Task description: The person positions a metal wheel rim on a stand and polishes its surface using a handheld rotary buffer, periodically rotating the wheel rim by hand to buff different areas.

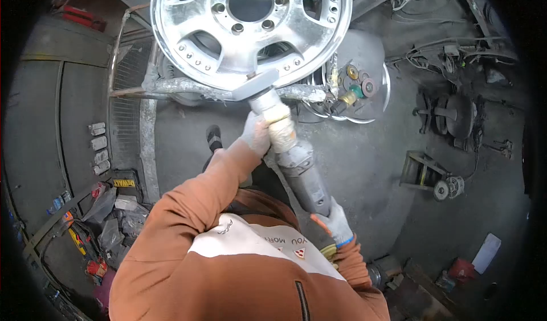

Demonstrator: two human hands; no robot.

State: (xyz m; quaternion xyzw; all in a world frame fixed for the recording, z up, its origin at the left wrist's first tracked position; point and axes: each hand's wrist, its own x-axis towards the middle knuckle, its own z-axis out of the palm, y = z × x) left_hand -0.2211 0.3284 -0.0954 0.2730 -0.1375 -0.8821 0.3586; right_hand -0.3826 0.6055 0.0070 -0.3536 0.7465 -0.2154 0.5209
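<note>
A long grey power tool (305, 176) slants across the middle, its wrapped neck (280, 126) towards the wheel and its rear end near my body. My left hand (256, 134), in a pale glove, is closed around the neck just behind the tool's head. My right hand (337, 225), gloved with a blue cuff edge, grips the rear end. The flat guard (255, 85) at the tool's front overlaps the lower rim of a shiny metal wheel (250, 50); whether the disc touches the rim is hidden. The wheel rests against a coated pipe frame (188, 86).
Abrasive discs (369, 87) and a smaller tool (345, 100) lie on a round surface behind the frame. A stool (456, 115) and a small metal stand (421, 170) are at the right. Bags (111, 235) and a DeWalt case (125, 183) sit at the left.
</note>
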